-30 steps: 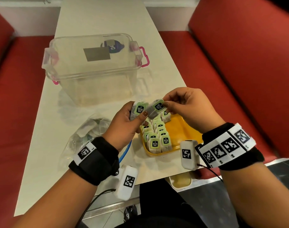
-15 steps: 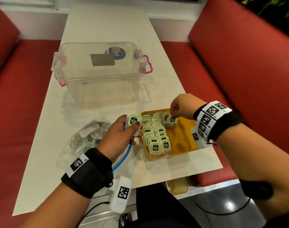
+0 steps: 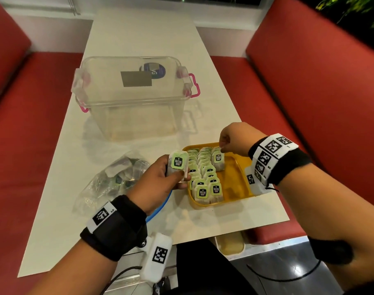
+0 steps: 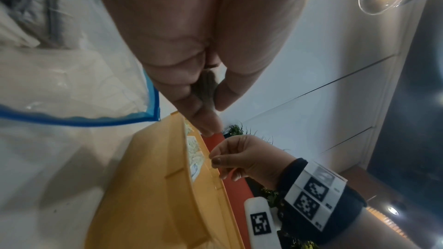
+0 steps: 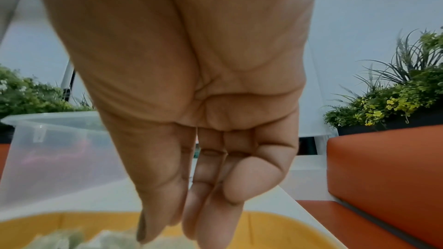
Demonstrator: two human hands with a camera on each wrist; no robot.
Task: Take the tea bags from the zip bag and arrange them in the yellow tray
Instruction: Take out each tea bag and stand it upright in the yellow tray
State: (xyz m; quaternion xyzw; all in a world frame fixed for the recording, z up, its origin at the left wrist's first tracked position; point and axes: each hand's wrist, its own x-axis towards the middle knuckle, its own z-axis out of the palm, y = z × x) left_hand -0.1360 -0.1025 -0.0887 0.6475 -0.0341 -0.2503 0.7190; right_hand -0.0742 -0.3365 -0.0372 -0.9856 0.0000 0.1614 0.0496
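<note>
While the left hand (image 3: pixel 158 184) pinches a McCoy tea bag (image 3: pixel 177 163) beside the yellow tray (image 3: pixel 238 184), the right hand (image 3: pixel 235 138) hovers over a third-row bag (image 3: pixel 218 159), fingertips pressed together, apparently holding nothing; bags judged light, soft, tearable; pinch upper edge.

Plastic, paper and film on a smooth bench

The tray (image 3: pixel 238 182) is opaque yellow plastic with a slight sheen; the tea bags (image 3: pixel 205 179) are matt paper with printed green labels; the zip bag (image 3: pixel 109 179) is thin, crinkled clear film; the box (image 3: pixel 130 116) is clear glossy plastic; the bench (image 3: pixel 139 35) is smooth, pale.
</note>
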